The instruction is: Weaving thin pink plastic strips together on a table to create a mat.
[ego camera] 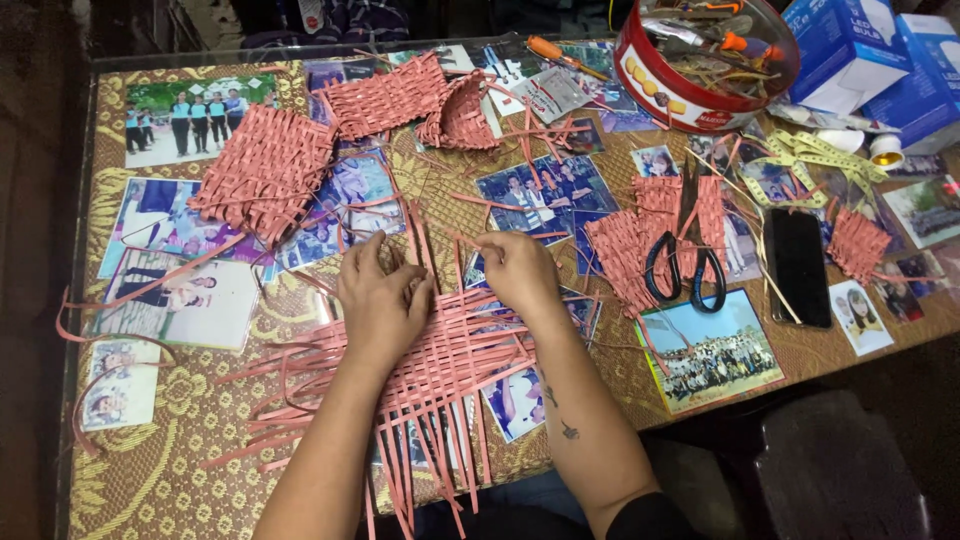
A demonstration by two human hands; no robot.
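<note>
1. Under my two hands, left (383, 305) and right (518, 268), lies one half-woven mat of pink paper strips (430, 365), at the table's near edge.
2. I count three finished pink woven mats (262, 170) toward the far edge.
3. One pair of black-handled scissors (686, 262).
4. One black phone (797, 265).
5. One round red tin of tools (690, 60), far right.
6. Two blue cardboard boxes (850, 45) at the far right corner.

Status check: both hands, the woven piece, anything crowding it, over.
Left hand pressing flat on pink woven strip mat. Right hand pinching a strip at its top edge. Scissors lie apart to the right, on another woven panel; loose strips trail off the mat.
</note>
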